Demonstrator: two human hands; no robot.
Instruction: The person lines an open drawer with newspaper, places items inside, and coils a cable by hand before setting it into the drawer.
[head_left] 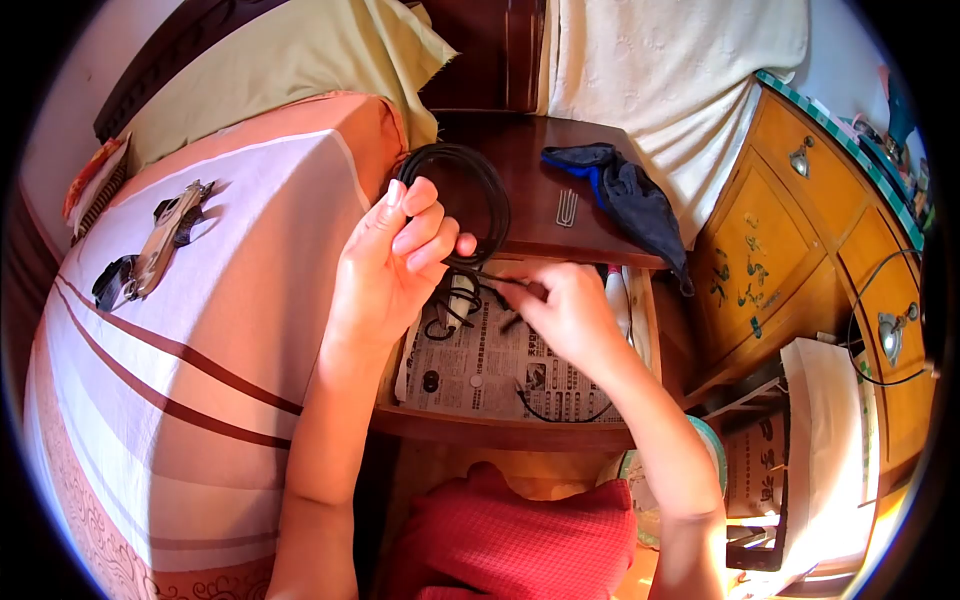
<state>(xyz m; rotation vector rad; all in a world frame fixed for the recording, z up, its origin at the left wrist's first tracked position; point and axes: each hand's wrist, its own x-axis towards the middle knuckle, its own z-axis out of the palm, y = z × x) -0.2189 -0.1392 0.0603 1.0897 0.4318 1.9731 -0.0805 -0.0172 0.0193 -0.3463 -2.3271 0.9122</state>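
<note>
A coiled black cable (497, 185) hangs from my left hand (405, 240), whose fingers are curled round it above the drawer's left side. My right hand (560, 305) pinches a strand of the same cable to the right of the coil. Below both hands is an open drawer (500, 424) lined with newspaper (450, 375). In it lie a white item (460, 300) with black cord around it and a thin black cable (560, 417). Some of the cord near my hands overlaps, so its path is partly hidden.
On the brown cabinet top (480, 128) lie a dark blue cloth (635, 195) and a metal clip-like item (567, 208). The bed (230, 340) on the left holds a strapped object (165, 238). A yellow wooden cabinet (770, 250) stands at the right.
</note>
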